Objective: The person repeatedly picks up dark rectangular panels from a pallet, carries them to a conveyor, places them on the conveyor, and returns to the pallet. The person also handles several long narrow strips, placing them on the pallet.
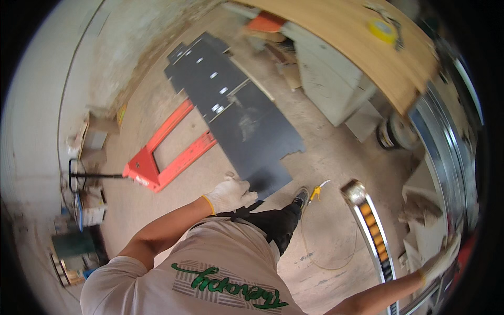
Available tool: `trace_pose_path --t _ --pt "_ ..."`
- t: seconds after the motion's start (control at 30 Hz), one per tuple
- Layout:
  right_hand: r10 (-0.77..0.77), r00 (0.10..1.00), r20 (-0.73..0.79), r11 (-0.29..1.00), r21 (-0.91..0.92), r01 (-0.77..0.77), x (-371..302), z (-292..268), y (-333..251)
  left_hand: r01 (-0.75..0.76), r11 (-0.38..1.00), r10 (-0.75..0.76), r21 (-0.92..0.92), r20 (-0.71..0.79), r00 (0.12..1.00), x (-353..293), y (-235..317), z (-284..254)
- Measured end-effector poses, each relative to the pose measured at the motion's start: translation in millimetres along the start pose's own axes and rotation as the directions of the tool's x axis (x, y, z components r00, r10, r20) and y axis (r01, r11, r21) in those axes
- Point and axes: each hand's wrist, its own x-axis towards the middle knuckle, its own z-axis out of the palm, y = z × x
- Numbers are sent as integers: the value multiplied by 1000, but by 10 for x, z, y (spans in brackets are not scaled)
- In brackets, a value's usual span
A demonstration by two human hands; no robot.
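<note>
My left hand (pixel 231 194), in a white knitted glove with a yellow cuff, is in front of my waist. Its thumb and fingers stand apart, with nothing visible in them. Just beyond it is the near end of a long row of dark grey flat panels (pixel 252 123). My right hand (pixel 442 260), also gloved, reaches far out to the right beside metal bars and something red (pixel 470 252). Blur and the picture's rim hide its fingers. Left of that arm runs a curved metal track (pixel 374 231) with orange inserts.
A red pallet jack (pixel 144 168) stands on the left, its forks reaching toward the panels. By my foot lies a yellow air blow gun (pixel 316 193) with a thin hose looping over the floor. A wooden tabletop (pixel 341 26) at the back right bears yellow tape (pixel 383 31). Below it stands a bucket (pixel 396 132).
</note>
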Motion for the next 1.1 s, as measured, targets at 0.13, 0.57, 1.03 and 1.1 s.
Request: trace_pose_path --t 0.13,0.57,1.03,1.1 --pt "-414 901 -130 888 -278 368 -1777 1170 -997 158 986 -159 -43 -24 987 -380 -1110 131" --pt "350 379 857 913 -402 67 -7492 6476 275 611 791 -611 -32 14 791 1191 -7372 732" --pt "416 245 876 873 -460 163 -10491 10120 2526 567 807 -503 163 -310 806 4137 -10859 890" --pt "408 291 865 860 -471 195 -10598 10251 2472 593 805 -547 27 -352 759 4223 -10894 1011"
